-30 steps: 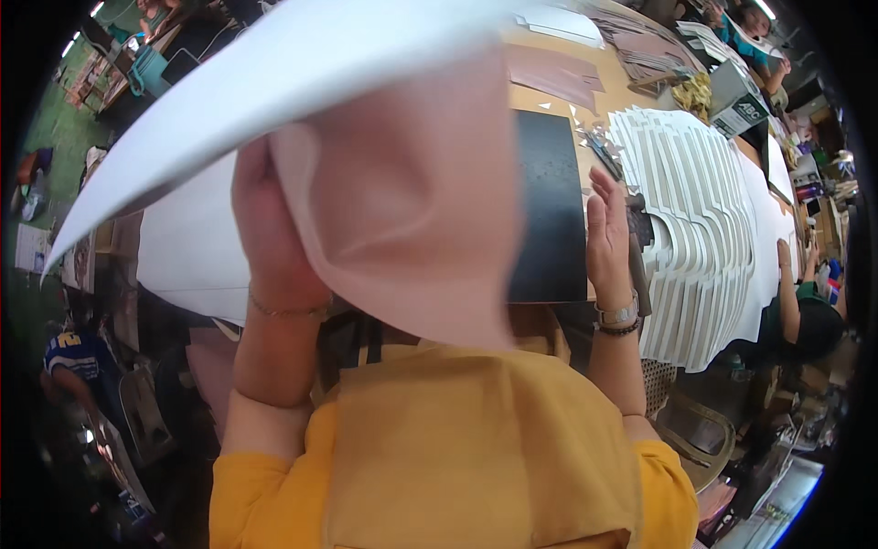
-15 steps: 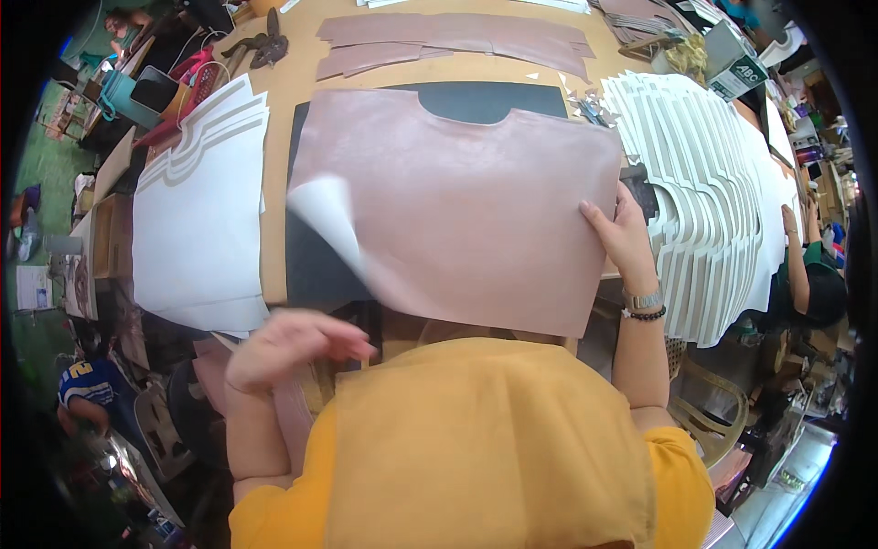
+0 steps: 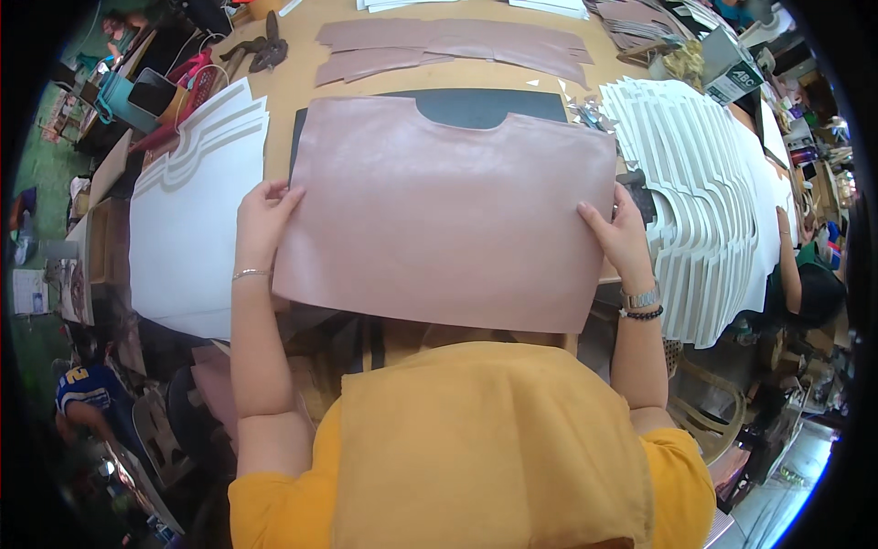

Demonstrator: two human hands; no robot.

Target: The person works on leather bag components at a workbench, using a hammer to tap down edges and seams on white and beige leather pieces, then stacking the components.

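1. pink panel (image 3: 448, 210), broad and smooth with a scooped notch in its far edge, lies over the black mat (image 3: 462, 108) and hides most of it; from my distant seat i cannot tell whether it rests there or is lifted slightly.

2. i see the left hand (image 3: 265, 220) pinching the panel's left edge, beside the mat, thumb on the face and fingers partly hidden.

3. the right hand (image 3: 629, 233) grips the opposite edge, right of the mat, thumb likewise on top. i judge this wide, even hold keeps the sheet flat and square, since something so limp would probably curl if held from one side.

4. right of the mat i count a long fan of white cut pieces (image 3: 704, 210); left of it, a smaller white stack (image 3: 197, 229). i take the staggered edges as a way to make single pieces easy to lift.

5. beyond the mat, pink strips (image 3: 448, 41) lie across the tan table (image 3: 281, 119), with small scraps (image 3: 594, 116) near its far right corner and a dark metal tool (image 3: 269, 48) past its far left.

6. around the mat's table i make out a crowded workroom: green floor (image 3: 59, 174) far left, a co-worker's arm (image 3: 791, 270) far right.
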